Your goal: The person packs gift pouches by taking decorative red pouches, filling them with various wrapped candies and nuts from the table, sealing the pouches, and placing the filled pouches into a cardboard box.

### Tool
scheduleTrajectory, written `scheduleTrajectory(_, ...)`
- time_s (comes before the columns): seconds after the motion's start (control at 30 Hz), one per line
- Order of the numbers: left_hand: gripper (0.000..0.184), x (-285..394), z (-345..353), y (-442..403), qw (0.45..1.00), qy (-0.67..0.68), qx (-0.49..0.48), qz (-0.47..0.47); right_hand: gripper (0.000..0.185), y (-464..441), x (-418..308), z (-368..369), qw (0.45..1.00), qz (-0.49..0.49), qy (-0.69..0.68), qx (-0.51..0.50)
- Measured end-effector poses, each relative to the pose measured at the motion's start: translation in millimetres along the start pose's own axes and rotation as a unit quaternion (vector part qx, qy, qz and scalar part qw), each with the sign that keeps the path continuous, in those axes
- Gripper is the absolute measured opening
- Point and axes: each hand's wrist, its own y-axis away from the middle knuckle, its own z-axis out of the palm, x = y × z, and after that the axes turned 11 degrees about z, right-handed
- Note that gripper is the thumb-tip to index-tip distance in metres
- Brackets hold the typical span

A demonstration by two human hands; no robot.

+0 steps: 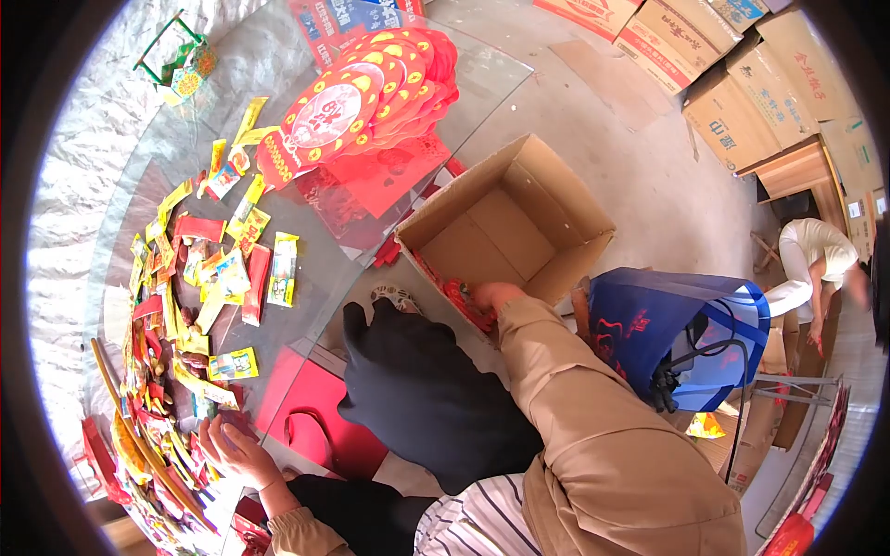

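My right hand [491, 295] reaches into an open cardboard box [491, 227] and is closed around a small red packet [461, 301] near the box's lower left corner. Its fingertips are partly hidden. At the lower left, my left hand [230, 449] rests at the edge of a pile of small snack packets [176, 371] on the glass table [315, 306], its fingers apart. More yellow and red packets [283, 269] lie spread above the pile. Red round-topped paper bags with gold patterns [371, 102] are fanned out beyond them.
A blue bag [626, 324] with black cables stands right of the box. A red bag [338, 431] lies beneath the glass. Stacked cartons [751, 111] line the upper right. Another person [820, 255] bends over at the far right. A small green basket [190, 65] sits upper left.
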Motion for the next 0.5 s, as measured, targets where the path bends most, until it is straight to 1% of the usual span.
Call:
scheduleTrajectory(0.1, 0.026, 2, -1, 0, 1.0, 0.005, -0.004, -0.011, 0.045, 19, -10, -9, 0.998, -0.024, 0.029, 0.045)
scheduleTrajectory(0.2, 0.025, 2, 0, 1, 1.0, -0.004, -0.003, -0.022, 0.042, 3, -9, 5, 0.994, 0.037, -0.074, 0.076)
scheduleTrajectory(0.3, 0.025, 5, -2, -1, 0.999, 0.009, -0.012, -0.038, 0.039, 10, -4, 3, 0.985, -0.09, -0.023, 0.145)
scheduleTrajectory(0.4, 0.024, 5, -5, 0, 0.999, 0.023, -0.016, -0.037, 0.04, 10, -7, -14, 0.998, -0.004, -0.05, 0.048)
scheduleTrajectory(0.5, 0.022, 5, -5, 1, 0.999, 0.014, -0.021, -0.033, 0.043, 14, -11, -34, 0.982, 0.022, -0.088, 0.164)
